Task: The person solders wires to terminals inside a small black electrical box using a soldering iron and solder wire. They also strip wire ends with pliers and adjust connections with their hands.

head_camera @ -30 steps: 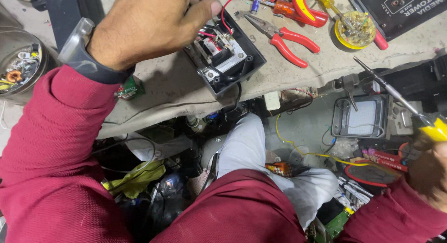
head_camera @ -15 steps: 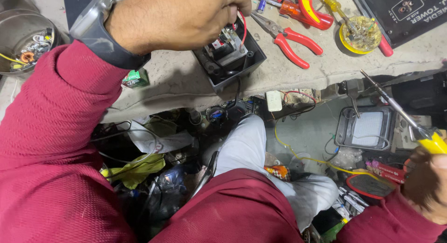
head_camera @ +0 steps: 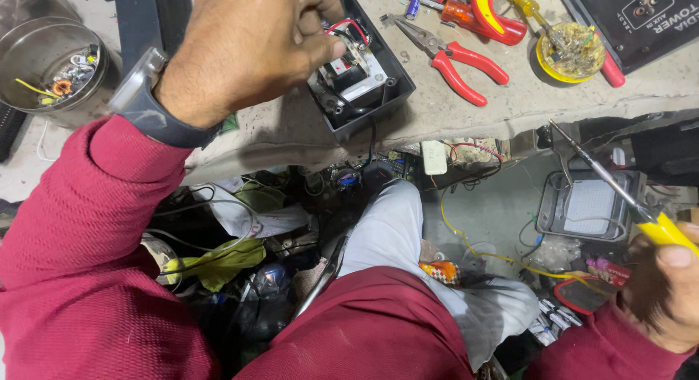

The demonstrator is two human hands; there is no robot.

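**Two hands at a cluttered repair bench**

Nearest the camera, the right hand [head_camera: 666, 296] is curled shut around the yellow handle of a soldering iron [head_camera: 619, 198], its grip pressed tight on the handle; the thin metal shaft slants up and away from that grip, its tip hanging over a small grey tray [head_camera: 588, 205] below the bench edge. Red sleeves and a pale trouser leg fill the space between the two hands.

Farther off, the left hand [head_camera: 251, 49], with a dark watch [head_camera: 149, 103] on the wrist, reaches onto the bench [head_camera: 466, 121]. Its fingertips are pinched together on the parts inside an open black box [head_camera: 364, 78], where red and black wires show just beyond the grip. The box sits tilted at the bench edge.

Past the box, to the right of that grip, lie red-handled pliers [head_camera: 451, 56], a red-handled cutter [head_camera: 484, 16] and a round yellow tin [head_camera: 571, 52]. Well to the left of the wrist stands a metal bowl [head_camera: 51, 74] holding small bits.
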